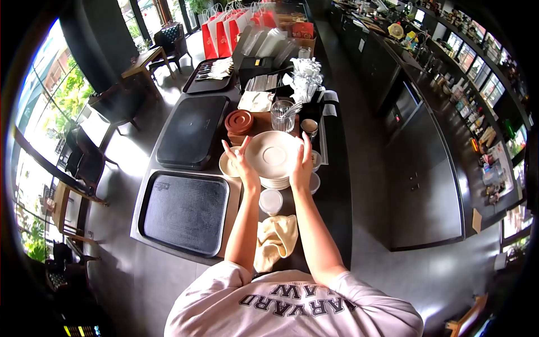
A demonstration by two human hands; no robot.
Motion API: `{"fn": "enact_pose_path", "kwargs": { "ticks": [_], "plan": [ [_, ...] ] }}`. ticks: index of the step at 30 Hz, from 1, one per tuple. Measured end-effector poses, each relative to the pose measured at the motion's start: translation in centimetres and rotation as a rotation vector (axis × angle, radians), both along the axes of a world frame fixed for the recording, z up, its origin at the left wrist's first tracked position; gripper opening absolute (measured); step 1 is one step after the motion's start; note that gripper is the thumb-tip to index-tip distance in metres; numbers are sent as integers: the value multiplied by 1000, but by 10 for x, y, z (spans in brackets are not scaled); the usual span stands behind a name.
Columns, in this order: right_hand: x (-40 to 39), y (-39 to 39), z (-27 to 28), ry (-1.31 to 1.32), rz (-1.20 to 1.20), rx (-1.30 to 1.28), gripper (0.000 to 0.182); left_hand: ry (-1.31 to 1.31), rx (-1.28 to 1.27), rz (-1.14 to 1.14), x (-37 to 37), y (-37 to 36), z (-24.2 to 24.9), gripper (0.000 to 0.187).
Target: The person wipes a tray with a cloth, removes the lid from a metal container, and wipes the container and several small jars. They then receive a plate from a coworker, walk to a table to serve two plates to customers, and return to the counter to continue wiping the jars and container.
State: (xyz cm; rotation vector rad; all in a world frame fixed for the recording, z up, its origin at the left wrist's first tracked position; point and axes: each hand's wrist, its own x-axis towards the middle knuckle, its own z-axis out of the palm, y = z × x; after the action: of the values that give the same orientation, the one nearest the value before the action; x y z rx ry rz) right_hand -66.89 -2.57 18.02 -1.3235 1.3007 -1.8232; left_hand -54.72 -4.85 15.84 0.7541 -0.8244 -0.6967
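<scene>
A stack of cream saucers point(275, 183) is in the middle of the counter, its top saucer point(273, 154) facing up with a round recess. At the stack's left edge, my left hand point(245, 168) grips the saucers, some of its fingers spread upward. My right hand point(303, 163) clasps the right edge, fingers pointing away from me. How many saucers the hands bear is hidden. A pale round dish point(226, 164) sits beside my left hand. Closer to me are a white-lidded cup point(270, 201) and a crumpled yellow cloth point(276, 238).
Left on the counter are a black tray point(183, 213) and a dark stack of trays point(191, 132). Beyond the saucers stand brown lids point(240, 122), a glass point(282, 115) with utensils, and white wrapped items point(306, 78). Red-and-white paper bags point(227, 33) stand at the far end.
</scene>
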Motion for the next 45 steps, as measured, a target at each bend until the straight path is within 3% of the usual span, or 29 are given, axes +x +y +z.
{"fn": "enact_pose_path", "kwargs": {
  "ticks": [5,7,9,14,23,27,29,33,35,36,37,39,41,43,44,45],
  "plan": [
    [-8,-12,-15,145,23,32,52,-58,80,-21,4,-13,-20,87],
    [-11,-13,-15,203,42,15,53,-104,89,-68,-3,-3,-4,84],
    [-16,-17,-21,217,102,69,60,-123,106,-78,-2,-11,-13,85],
    [-23,-24,-33,233,161,116,69,-303,126,-49,-1,-22,-31,63],
    [-22,-25,-40,289,154,153,70,-191,115,-141,1,-23,-37,64],
    [-32,-21,-38,489,-192,-109,63,-198,-27,-83,12,-12,-15,67],
    [-48,-2,-2,245,-240,-281,50,-275,-148,34,32,1,2,66],
    [-86,48,-4,222,-230,-378,29,-538,-160,-13,85,45,-19,59],
    [-87,80,-32,356,-154,-207,18,-571,-34,-127,83,72,-39,59],
    [-78,95,-56,228,-75,0,16,-531,27,-249,78,85,-56,69],
    [-68,110,-66,335,-11,149,15,-568,117,-332,72,96,-71,82],
    [-45,120,-97,485,77,139,23,-702,305,-430,56,108,-89,102],
    [-26,128,-119,366,139,322,36,-840,324,-491,48,111,-110,116],
    [-15,130,-126,340,182,386,44,-995,318,-553,45,111,-106,120],
    [-12,132,-129,333,201,401,49,-916,360,-578,43,106,-107,118],
    [-7,130,-132,424,167,284,49,-733,463,-557,37,105,-103,101]
  ]
}}
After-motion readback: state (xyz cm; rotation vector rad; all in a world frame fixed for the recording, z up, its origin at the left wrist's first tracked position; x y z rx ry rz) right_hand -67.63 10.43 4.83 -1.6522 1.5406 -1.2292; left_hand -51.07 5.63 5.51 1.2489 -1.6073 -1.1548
